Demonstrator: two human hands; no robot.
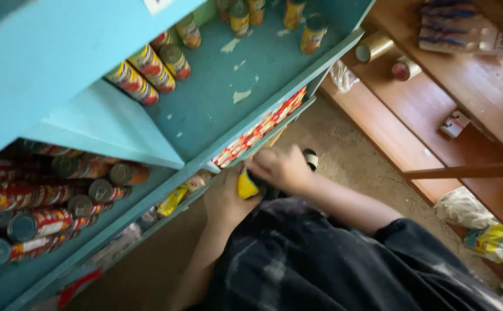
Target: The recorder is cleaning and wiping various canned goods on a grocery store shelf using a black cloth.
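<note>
The person is bending low in front of a blue shelf (251, 86) with chipped paint. The left hand (225, 201) is curling around a small yellow packet (247, 185), holding it from below. The right hand (280, 168) is closing over the top of the same packet, so both hands are gripping it together. The packet is sitting just under the near edge of the blue shelf, in the middle of the scene. A black and white thing (311, 158) is peeking out just behind the right hand, too hidden to tell what it is. Cans (153, 68) with red and yellow labels are standing on the far part of the shelf. More cans (38, 222) are lying piled up on the left. A brown wooden shelf (470, 86) is standing on the right, with a plastic bag (464, 207) beside it.
</note>
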